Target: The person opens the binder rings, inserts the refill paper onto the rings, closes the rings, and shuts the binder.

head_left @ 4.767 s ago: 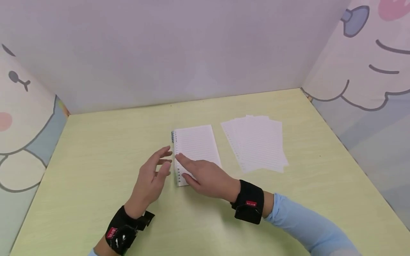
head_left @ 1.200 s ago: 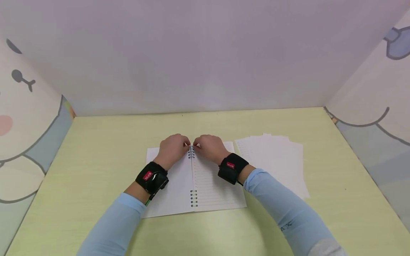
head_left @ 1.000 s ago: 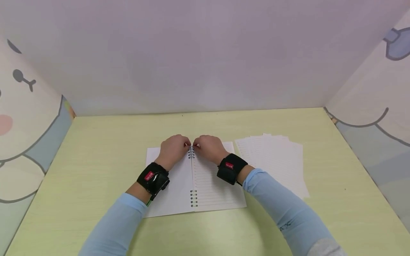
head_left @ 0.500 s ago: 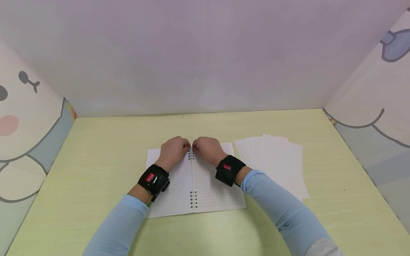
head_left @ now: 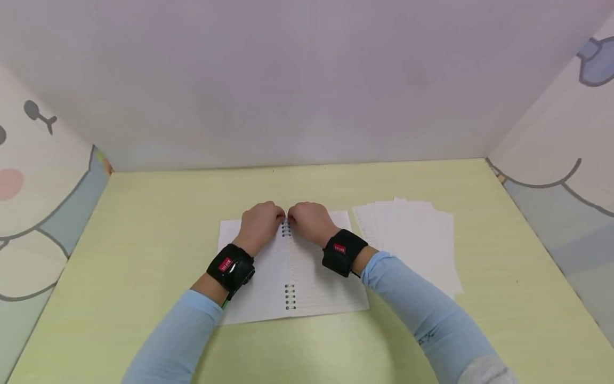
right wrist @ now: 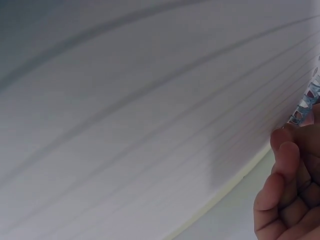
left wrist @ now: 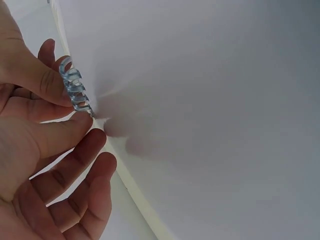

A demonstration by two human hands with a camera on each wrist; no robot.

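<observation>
A spiral notebook point(head_left: 316, 288) lies open flat on the pale green table point(head_left: 144, 240), with a blank page on the left and a lined page on the right. My left hand point(head_left: 263, 221) and right hand point(head_left: 309, 220) meet at the upper metal rings point(head_left: 286, 230) of the spine. In the left wrist view, the thumb and fingers of my left hand point(left wrist: 60, 100) pinch the silver rings point(left wrist: 75, 92) beside the white page point(left wrist: 210, 100). In the right wrist view, the curled fingers point(right wrist: 285, 200) of my right hand touch the rings point(right wrist: 306, 102) at the edge of the lined page point(right wrist: 140, 125).
A fanned stack of loose lined sheets point(head_left: 412, 240) lies just right of the notebook. A lower set of rings point(head_left: 289, 297) shows on the spine near me. Cartoon-printed panels point(head_left: 43, 176) wall the table on the left, back and right.
Since 4.8 s ago the notebook has been laid open and both hands have moved to its top rings. Over the last second the hands have stayed put.
</observation>
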